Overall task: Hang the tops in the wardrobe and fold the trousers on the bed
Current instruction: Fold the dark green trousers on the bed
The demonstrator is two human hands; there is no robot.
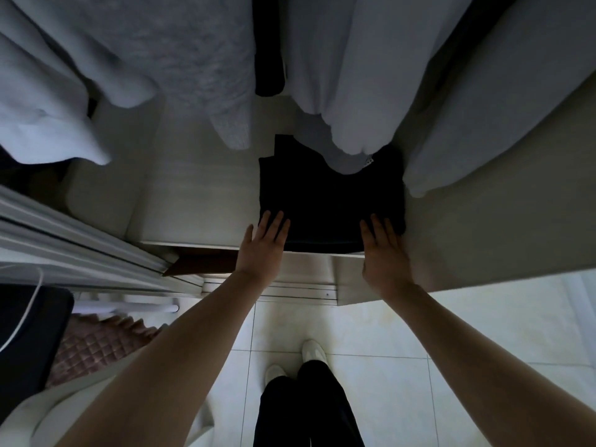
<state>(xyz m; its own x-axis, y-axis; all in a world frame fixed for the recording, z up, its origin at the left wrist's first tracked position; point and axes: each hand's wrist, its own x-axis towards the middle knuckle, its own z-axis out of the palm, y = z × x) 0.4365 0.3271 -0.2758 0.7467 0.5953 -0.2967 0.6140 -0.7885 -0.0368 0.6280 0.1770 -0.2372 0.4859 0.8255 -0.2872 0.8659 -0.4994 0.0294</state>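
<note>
**Two flat hands on one folded dark garment, wardrobe floor**

Head view, looking down into an open wardrobe. One folded dark garment lies on the pale wardrobe floor, toward the right side, its near edge at the front lip of the shelf. Whether it is trousers or a top cannot be told from here; it reads only as a dark, squared-off stack.

Two hands reach in. The left hand has its fingers straight and spread, fingertips touching the garment's near left corner. The right hand likewise lies flat with straight fingers, resting on the garment's near right corner. Neither hand curls round anything.

Above the garment hang the clothes (counted as far as the dim light allows): one white piece at far left, one grey fuzzy top beside it, one thin dark item in the middle, one white top whose hem dips just over the folded garment's back edge, and one pale piece at far right. Five in all.

Below, a sliding-door track runs along the wardrobe front. On the white tiled floor stand two white shoes under dark trouser legs. At lower left sits one quilted pink mat and one white cable.
</note>
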